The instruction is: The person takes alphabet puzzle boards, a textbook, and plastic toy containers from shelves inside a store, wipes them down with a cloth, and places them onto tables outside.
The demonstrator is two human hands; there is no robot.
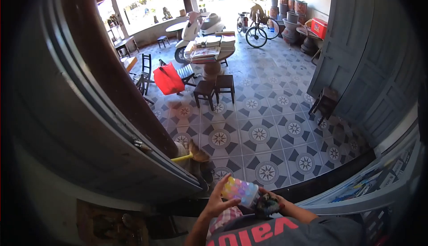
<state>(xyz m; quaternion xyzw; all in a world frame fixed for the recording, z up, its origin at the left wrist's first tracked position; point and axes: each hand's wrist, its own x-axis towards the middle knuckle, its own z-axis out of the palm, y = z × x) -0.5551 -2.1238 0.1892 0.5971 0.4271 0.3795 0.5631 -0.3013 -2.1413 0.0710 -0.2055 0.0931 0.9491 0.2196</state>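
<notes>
At the bottom of the head view, my left hand (217, 200) grips a clear case (240, 191) filled with several pastel round pieces in yellow, pink, purple and blue. Its thumb lies along the near side and the fingers are behind. My right hand (281, 205) is closed around a dark, crumpled cloth (267, 204) with some green and red in it, close against the case's right end. Whether the cloth touches the case I cannot tell. Both hands are in front of my dark shirt (285, 232) with pink letters.
A broom (196, 152) leans by the left doorway. Beyond the raised sill (332, 183), dark stools (224, 85) stand beside a round table (214, 60) stacked with books. A red bag (169, 79), a scooter (194, 29) and a bicycle (258, 34) are farther off. A glass display case (379, 179) stands at right.
</notes>
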